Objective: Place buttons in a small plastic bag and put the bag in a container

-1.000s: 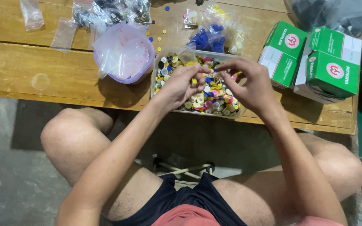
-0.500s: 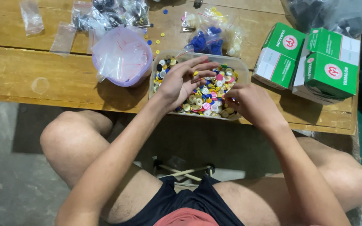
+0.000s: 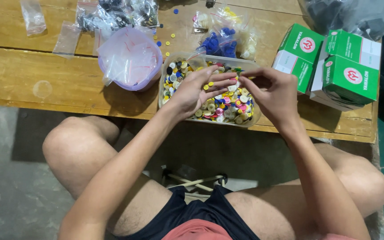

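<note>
Both hands hover over the clear tray [image 3: 164, 91] of mixed coloured buttons [image 3: 227, 104] at the table's near edge. The left hand [image 3: 197, 90] spreads loose fingers, buttons resting on them; the right hand [image 3: 272, 91] pinches its fingertips together, contents too small to tell. Beyond sit a lilac bowl [image 3: 152, 73] of plastic bags and green boxes [image 3: 330, 66].

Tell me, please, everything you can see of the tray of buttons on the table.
The tray is a clear, shallow plastic tub with rounded corners, resting flat near the front edge of the wooden table. It is filled with mixed buttons in white, yellow, pink, blue and black. The left hand lies over the buttons and the right hand hovers above them, fingertips pinched. A pale bowl of small bags sits beside its left.
</note>
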